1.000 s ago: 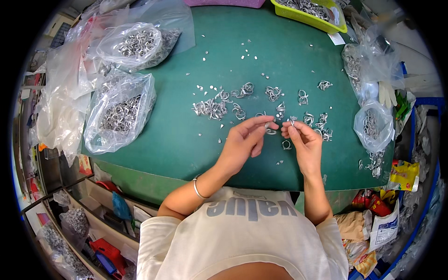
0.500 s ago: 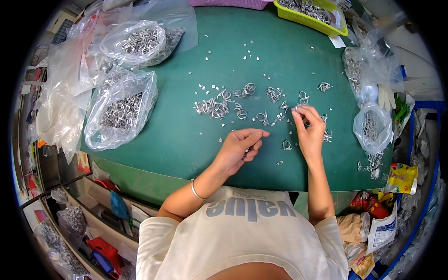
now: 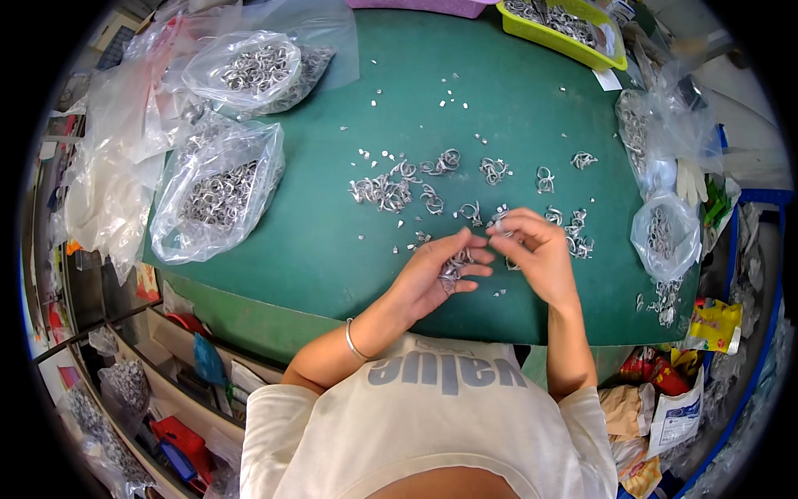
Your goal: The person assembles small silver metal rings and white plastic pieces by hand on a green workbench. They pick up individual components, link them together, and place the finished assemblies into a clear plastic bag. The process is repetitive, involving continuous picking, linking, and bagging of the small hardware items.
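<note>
My left hand (image 3: 422, 281) is cupped palm-up above the near part of the green table, with several silver rings (image 3: 456, 263) lying in its curled fingers. Close against its fingertips, my right hand (image 3: 540, 251) pinches a silver ring (image 3: 499, 219), partly covered by the fingers. Beyond the hands a loose pile of silver rings (image 3: 381, 195) lies on the table. Smaller groups of rings (image 3: 495, 170) are spread to the right of it, some beside my right hand. Tiny pale metal bits are scattered among them.
Open plastic bags of rings stand at left, one nearer (image 3: 173, 243) and one farther (image 3: 199, 81). A smaller ring-filled bag (image 3: 683, 259) sits at the right edge. At the back are a yellow-green basket (image 3: 573, 53) and a purple tray (image 3: 424, 7). Drawers (image 3: 170, 366) lie below left.
My right hand has come left and nearer, bringing a ring to my left hand. My left hand has opened somewhat, showing the rings in its palm.
</note>
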`<state>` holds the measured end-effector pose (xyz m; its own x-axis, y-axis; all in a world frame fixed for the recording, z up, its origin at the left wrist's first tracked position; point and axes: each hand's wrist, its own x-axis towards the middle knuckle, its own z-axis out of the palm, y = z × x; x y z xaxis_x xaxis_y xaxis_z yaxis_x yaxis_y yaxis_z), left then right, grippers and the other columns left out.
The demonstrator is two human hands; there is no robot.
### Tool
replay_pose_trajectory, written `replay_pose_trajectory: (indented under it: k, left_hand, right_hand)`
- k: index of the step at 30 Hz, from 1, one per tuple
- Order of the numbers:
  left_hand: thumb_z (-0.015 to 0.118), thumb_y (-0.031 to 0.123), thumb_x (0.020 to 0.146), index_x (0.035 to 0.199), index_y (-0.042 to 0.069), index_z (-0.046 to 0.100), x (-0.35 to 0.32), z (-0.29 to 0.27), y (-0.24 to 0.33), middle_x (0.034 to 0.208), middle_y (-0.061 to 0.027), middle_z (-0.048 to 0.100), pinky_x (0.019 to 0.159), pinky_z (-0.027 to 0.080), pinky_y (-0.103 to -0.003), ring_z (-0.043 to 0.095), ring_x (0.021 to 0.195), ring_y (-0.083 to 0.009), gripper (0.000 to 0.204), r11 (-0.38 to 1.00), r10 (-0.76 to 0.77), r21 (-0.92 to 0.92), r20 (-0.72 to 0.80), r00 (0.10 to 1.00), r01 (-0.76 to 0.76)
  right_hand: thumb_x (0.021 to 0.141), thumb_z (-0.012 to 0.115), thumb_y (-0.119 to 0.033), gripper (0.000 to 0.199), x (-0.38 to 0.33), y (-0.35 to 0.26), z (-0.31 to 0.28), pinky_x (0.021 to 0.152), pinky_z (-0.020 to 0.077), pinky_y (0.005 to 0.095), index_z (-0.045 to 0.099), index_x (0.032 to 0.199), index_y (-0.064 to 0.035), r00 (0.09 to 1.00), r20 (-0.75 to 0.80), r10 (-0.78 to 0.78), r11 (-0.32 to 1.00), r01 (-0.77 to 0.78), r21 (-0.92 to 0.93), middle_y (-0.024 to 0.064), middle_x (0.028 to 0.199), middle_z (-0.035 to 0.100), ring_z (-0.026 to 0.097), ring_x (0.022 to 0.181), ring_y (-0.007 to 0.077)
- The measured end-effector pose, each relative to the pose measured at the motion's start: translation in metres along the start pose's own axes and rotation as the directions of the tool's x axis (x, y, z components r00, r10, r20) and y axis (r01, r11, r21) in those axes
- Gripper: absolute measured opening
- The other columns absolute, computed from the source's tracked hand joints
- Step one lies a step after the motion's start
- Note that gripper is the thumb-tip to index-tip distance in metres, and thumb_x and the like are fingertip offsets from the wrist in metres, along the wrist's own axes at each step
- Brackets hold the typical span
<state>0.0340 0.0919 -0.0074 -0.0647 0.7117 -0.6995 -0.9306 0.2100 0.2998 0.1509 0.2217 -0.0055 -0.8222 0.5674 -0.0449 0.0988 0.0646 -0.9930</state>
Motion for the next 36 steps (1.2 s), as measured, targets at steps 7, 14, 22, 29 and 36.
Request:
replay_pose_trajectory:
  k: [7, 14, 22, 29, 36]
  left_hand:
    - [0.051, 0.020, 0.093, 0.106, 0.000, 0.062, 0.006, -0.027, -0.010, 0.082, -0.0046, 0.059, 0.043, 0.036, -0.019, 0.051, 0.059, -0.0085, 0.026, 0.981, 0.058, 0.165, 0.232, 0.971, -0.098]
    - [0.051, 0.022, 0.093, 0.115, 0.001, 0.057, 0.005, -0.022, -0.021, 0.098, -0.0055, 0.061, 0.045, 0.039, -0.017, 0.056, 0.068, -0.0090, 0.030, 0.982, 0.046, 0.164, 0.261, 0.964, -0.092]
    - [0.055, 0.026, 0.091, 0.111, 0.003, 0.058, 0.011, -0.035, -0.021, 0.093, -0.0059, 0.065, 0.051, 0.051, -0.020, 0.065, 0.072, -0.0132, 0.031, 0.999, -0.018, 0.041, 0.296, 0.955, 0.006]
    - [0.060, 0.010, 0.086, 0.107, 0.004, 0.061, -0.011, -0.041, 0.006, 0.096, -0.0063, 0.064, 0.066, 0.052, -0.024, 0.062, 0.082, -0.0134, 0.022, 0.959, 0.259, -0.148, 0.107, 0.960, -0.242]
    - [0.058, 0.011, 0.086, 0.108, -0.003, 0.056, -0.045, -0.055, 0.140, 0.104, -0.0117, 0.059, 0.087, 0.051, -0.035, 0.059, 0.097, -0.0217, 0.026, 0.582, 0.794, -0.157, -0.100, 0.599, -0.798]
  right_hand:
    - [0.070, 0.072, -0.002, 0.023, -0.031, 0.004, -0.024, 0.057, 0.0445, 0.0321, 0.061, 0.090, 0.0021, 0.998, 0.049, -0.037, 0.818, 0.059, -0.573, 0.0083, 0.089, 0.058, 0.055, 0.064, 0.0220]
    - [0.070, 0.070, 0.002, 0.017, -0.037, -0.001, -0.016, 0.056, 0.0438, 0.0294, 0.061, 0.085, 0.0030, 0.999, -0.010, 0.042, 0.911, -0.042, -0.410, 0.0088, 0.084, 0.058, 0.055, 0.062, 0.0194]
    - [0.077, 0.062, 0.005, 0.010, -0.025, -0.019, 0.007, 0.058, 0.0441, 0.0236, 0.064, 0.087, 0.0036, 0.989, 0.122, -0.082, 0.973, 0.106, -0.207, 0.0089, 0.084, 0.059, 0.056, 0.068, 0.0143]
    - [0.085, 0.057, 0.003, 0.006, -0.026, -0.005, 0.011, 0.067, 0.0441, 0.0225, 0.061, 0.088, 0.0045, 0.989, -0.134, 0.063, 0.979, -0.036, 0.198, 0.0066, 0.087, 0.061, 0.055, 0.072, 0.0107]
    - [0.088, 0.056, -0.003, 0.009, -0.028, 0.000, 0.013, 0.066, 0.0431, 0.0215, 0.062, 0.089, 0.0035, 0.990, -0.083, 0.117, 0.982, -0.103, 0.156, 0.0067, 0.086, 0.063, 0.053, 0.071, 0.0096]
